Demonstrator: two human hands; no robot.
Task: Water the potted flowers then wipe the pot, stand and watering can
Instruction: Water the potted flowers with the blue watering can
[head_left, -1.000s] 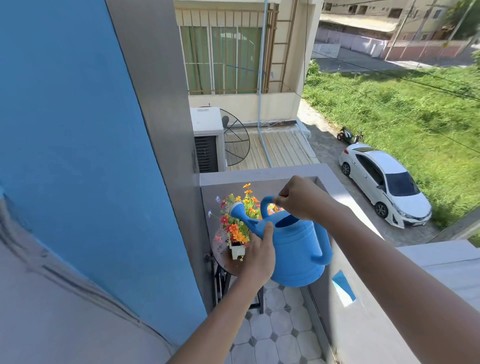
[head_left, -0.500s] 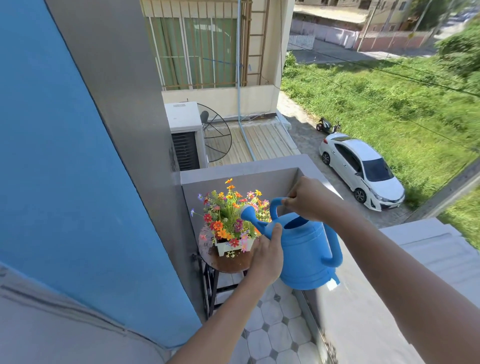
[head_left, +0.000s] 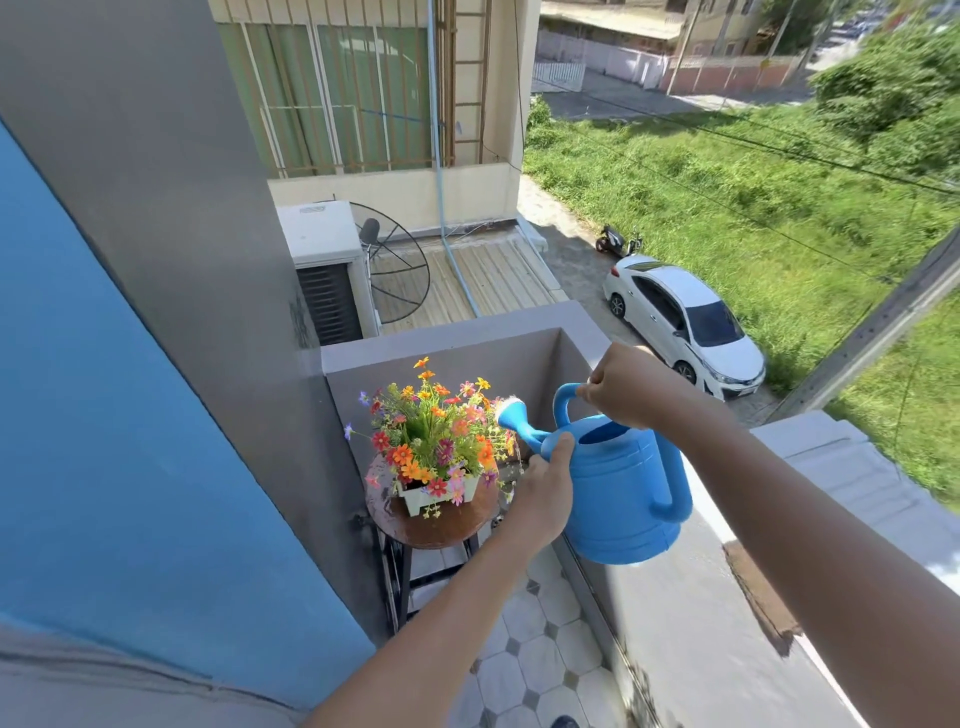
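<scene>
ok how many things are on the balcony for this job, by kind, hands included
blue plastic watering can: 1
white rectangular pot of mixed flowers: 1
round brown-topped stand: 1
bare hands, left hand and right hand, both on the can: 2
total: 5

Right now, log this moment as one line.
watering | right hand on can handle | left hand steadies spout | rose over flowers
</scene>
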